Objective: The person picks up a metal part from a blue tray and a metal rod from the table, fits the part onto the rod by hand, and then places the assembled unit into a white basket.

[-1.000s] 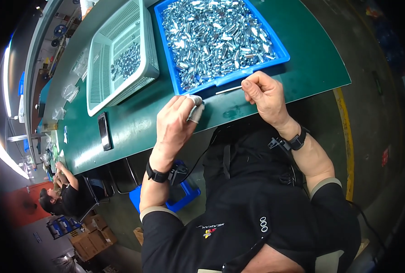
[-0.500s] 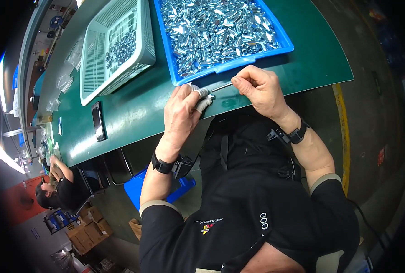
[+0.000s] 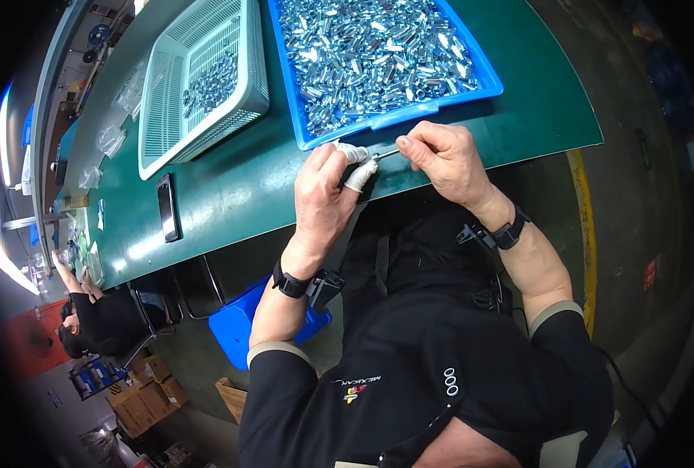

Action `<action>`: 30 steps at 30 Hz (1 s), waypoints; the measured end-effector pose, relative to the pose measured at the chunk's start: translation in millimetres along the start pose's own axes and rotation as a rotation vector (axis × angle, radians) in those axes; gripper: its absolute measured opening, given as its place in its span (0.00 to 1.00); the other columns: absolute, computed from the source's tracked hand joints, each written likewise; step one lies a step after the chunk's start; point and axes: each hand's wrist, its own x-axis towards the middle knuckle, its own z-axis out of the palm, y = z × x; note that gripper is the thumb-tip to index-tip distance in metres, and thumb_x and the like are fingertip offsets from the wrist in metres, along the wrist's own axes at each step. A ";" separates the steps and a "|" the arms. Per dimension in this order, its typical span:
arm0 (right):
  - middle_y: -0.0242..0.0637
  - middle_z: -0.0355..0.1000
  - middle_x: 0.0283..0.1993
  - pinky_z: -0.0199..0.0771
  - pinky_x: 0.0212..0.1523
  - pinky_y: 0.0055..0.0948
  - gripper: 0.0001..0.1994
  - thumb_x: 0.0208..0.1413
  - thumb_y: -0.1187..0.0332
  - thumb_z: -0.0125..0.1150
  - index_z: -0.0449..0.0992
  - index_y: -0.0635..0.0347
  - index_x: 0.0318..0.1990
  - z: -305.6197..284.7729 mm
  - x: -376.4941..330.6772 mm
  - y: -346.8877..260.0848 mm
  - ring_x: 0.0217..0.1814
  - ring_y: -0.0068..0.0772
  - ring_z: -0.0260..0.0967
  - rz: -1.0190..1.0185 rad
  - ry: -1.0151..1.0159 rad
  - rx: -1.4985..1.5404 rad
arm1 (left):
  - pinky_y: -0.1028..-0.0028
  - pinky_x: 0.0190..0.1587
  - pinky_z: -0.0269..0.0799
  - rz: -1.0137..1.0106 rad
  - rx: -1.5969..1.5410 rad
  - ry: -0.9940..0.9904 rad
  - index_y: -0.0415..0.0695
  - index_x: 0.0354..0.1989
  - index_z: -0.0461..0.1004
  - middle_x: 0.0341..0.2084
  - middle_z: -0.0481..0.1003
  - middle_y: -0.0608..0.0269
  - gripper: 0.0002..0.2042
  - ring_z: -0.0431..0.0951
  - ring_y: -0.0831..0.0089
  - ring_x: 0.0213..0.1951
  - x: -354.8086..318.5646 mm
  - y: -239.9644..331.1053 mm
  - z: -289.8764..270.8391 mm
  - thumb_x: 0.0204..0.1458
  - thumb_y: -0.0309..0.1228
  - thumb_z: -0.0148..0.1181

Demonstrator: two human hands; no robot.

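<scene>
My left hand [image 3: 325,187] is closed in a pinch just in front of the blue tray, its thumb and a finger wrapped in white tape. A small metal part [image 3: 376,157] shows at those fingertips, mostly covered by them. Pinched in my right hand [image 3: 450,162] is a thin metal rod [image 3: 390,152], whose far end meets the small part. Behind both hands the blue tray [image 3: 406,117] holds a heap of shiny metal pieces [image 3: 378,62], many of them hexagonal and sleeve-like.
A pale green plastic basket [image 3: 256,100] with fewer metal pieces stands left of the tray. A black phone [image 3: 168,207] lies on the green table [image 3: 245,191]. Below the table edge is a blue bin [image 3: 234,324]. Another person [image 3: 109,324] sits at far left.
My left hand has moved right, toward my right hand, and the rod's visible length is shorter. The rod's tip now meets the part at the left fingertips. The other person's arms have shifted.
</scene>
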 end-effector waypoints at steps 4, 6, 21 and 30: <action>0.31 0.69 0.19 0.62 0.23 0.27 0.18 0.68 0.62 0.62 0.76 0.64 0.26 -1.9 1.1 -4.8 0.20 0.22 0.63 0.062 -0.076 0.036 | 0.63 0.37 0.73 0.049 -0.026 0.018 0.41 0.36 0.78 0.30 0.75 0.57 0.10 0.77 0.56 0.35 1.4 -0.6 -0.1 0.48 0.24 0.73; 0.32 0.68 0.18 0.63 0.23 0.29 0.19 0.68 0.60 0.62 0.76 0.64 0.26 -3.0 1.1 -4.7 0.19 0.25 0.63 0.075 -0.130 -0.002 | 0.62 0.37 0.72 0.064 -0.010 -0.010 0.41 0.36 0.78 0.30 0.74 0.57 0.09 0.76 0.56 0.34 2.6 6.3 -0.6 0.48 0.24 0.72; 0.29 0.72 0.22 0.64 0.26 0.19 0.19 0.70 0.58 0.59 0.78 0.64 0.30 -8.7 -4.8 -1.4 0.25 0.16 0.67 0.127 0.042 0.271 | 0.65 0.45 0.76 0.035 0.444 0.253 0.40 0.40 0.80 0.36 0.80 0.57 0.10 0.80 0.59 0.39 64.6 -25.8 -116.7 0.52 0.28 0.72; 0.28 0.72 0.23 0.64 0.26 0.19 0.19 0.70 0.58 0.60 0.78 0.63 0.30 -5.5 -5.4 0.7 0.24 0.16 0.67 0.110 0.059 0.307 | 0.61 0.45 0.75 0.226 0.339 -0.387 0.46 0.39 0.82 0.35 0.77 0.59 0.09 0.78 0.57 0.43 93.1 -16.0 -47.1 0.50 0.30 0.70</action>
